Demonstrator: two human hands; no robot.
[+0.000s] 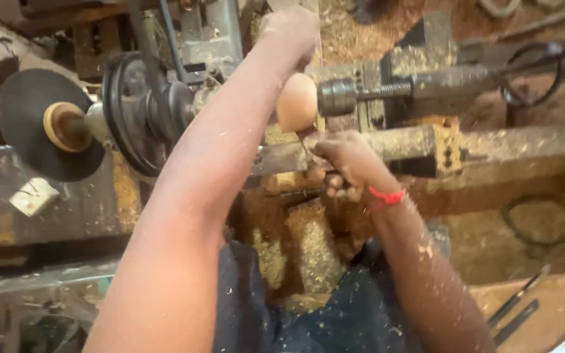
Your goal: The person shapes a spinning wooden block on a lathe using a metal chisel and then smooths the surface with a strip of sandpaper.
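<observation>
A pale rounded wooden workpiece [297, 102] sits on a wood lathe, held between the drive side on the left and the tailstock centre [339, 97] on the right. My left hand [290, 31] reaches over and behind the workpiece, fingers curled; what it holds is hidden. My right hand [342, 167], a red thread at the wrist, is closed on a turning tool whose tip [307, 140] meets the underside of the workpiece by the tool rest [400, 144].
A belt pulley [140, 108] and a dark disc with a wooden hub [52, 124] stand left. A tailstock handwheel [532, 73] is at right. Sawdust covers the bed and floor. Loose chisels [516, 308] lie on a board at lower right.
</observation>
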